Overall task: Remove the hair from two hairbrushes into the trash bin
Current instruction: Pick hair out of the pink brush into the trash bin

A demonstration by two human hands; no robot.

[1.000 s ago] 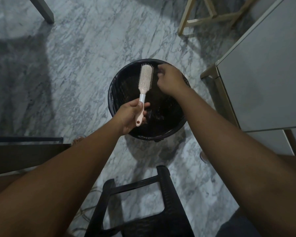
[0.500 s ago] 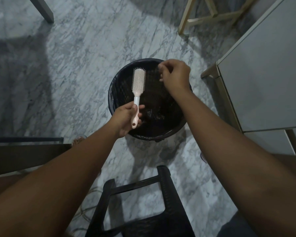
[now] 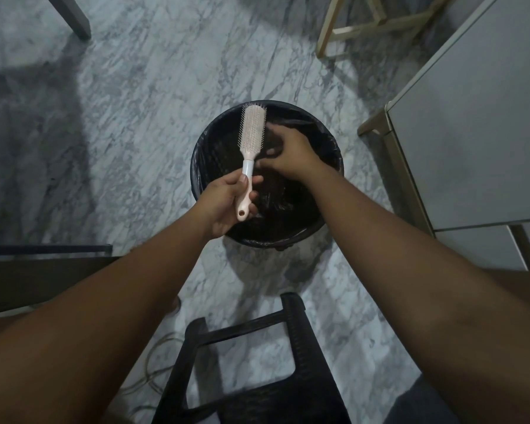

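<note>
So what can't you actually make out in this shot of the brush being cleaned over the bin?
Hair on the hairbrush: the head view is too dim and strands are too fine to tell among the bristles.
The right hand: its fingers are blurred against the dark liner, so it is unclear whether they pinch hair.
Inside the trash bin: black, and partly behind the left hand.
A second hairbrush: nowhere in the frame.
</note>
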